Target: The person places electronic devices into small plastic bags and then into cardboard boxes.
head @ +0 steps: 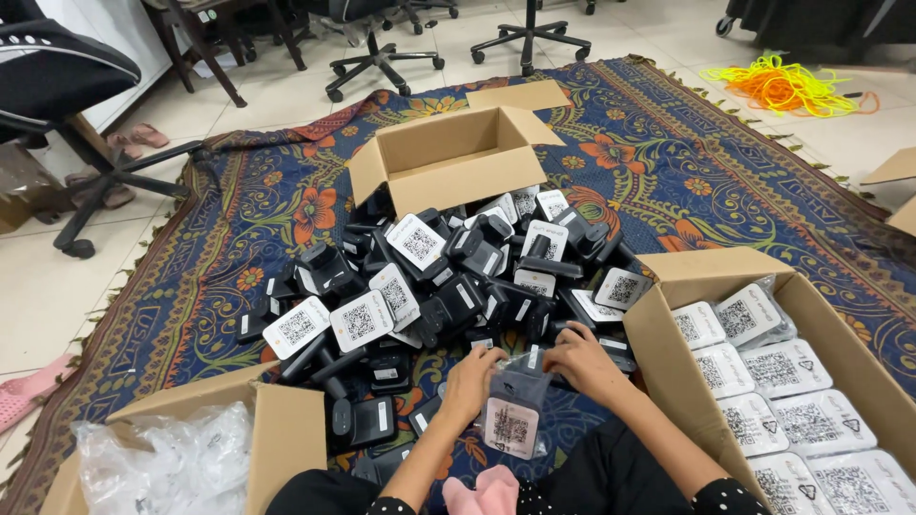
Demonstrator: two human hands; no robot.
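Note:
My left hand (470, 381) and my right hand (583, 363) both grip the top of a small clear plastic bag (515, 405) with a black device and a white code label inside. The bag hangs between my hands, just above my lap. Right in front of them lies a big heap of black devices with white code labels (448, 277), spread over the patterned rug (668, 162).
An open cardboard box (668, 334) at my right holds several bagged devices in rows. Another box (286, 429) at my left holds crumpled clear plastic bags (162, 467). An empty open box (458, 157) stands behind the heap. Office chairs (57, 86) and yellow-orange cord (787, 88) lie beyond the rug.

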